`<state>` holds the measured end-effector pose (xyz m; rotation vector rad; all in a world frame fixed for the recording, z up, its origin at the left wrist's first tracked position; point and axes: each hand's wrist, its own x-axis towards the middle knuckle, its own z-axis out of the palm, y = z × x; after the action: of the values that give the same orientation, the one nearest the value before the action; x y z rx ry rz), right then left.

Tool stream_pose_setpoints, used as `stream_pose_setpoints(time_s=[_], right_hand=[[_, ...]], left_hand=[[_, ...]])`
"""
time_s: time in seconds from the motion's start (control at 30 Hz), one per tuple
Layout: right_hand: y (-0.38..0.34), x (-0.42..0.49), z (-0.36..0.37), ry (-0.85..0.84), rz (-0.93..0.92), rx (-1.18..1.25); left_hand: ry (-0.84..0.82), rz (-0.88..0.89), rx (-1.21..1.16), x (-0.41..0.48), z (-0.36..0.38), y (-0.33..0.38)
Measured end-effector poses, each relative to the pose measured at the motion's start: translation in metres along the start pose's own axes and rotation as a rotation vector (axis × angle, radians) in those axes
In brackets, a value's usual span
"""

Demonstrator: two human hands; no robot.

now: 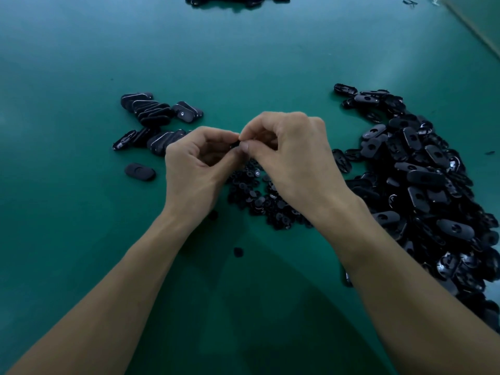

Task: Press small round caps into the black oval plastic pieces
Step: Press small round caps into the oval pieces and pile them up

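1. Forearms nearest: left forearm (113,288) and right forearm (400,288) come up from the near edge and meet over the green table (81,63).
2. Both clamped: left grip (200,161) and right grip (292,158) pinch one black part (236,144) between the fingertips, held off the table. It is mostly hidden, so cannot tell if it is an oval piece, a cap or both.
3. Handling, my guess: light, stiff moulded plastic, glossy, so a bit slippery. Caps are tiny and easy to drop. Best to hold the oval piece by its long edges and press the cap straight in with a thumb pad.
4. The cap pile (259,201) is directly under the grips, partly covered by the right wrist. One stray cap (238,252) lies on the camera side of the grips.
5. The heap of oval pieces (422,185) is right of the right grip, close along the right forearm.
6. Left of the left grip are the stacked oval pieces (151,109) in rows, probably finished ones, and a lone oval piece (140,171) lying flat.
7. Well beyond the grips, a far pile (235,0) sits at the top edge.
8. Nothing sits between the grips. The risk is the right forearm brushing the heap and scattering it.
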<state>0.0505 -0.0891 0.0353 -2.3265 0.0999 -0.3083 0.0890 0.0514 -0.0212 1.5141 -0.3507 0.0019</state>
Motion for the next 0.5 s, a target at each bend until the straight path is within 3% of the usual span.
stream_pose_setpoints(time_s=[0.5], right_hand=[[-0.0034, -0.0033, 0.0034, 0.013, 0.06, 0.002]], left_hand=[[-0.009, -0.033, -0.096, 0.0016, 0.0003, 0.0021]])
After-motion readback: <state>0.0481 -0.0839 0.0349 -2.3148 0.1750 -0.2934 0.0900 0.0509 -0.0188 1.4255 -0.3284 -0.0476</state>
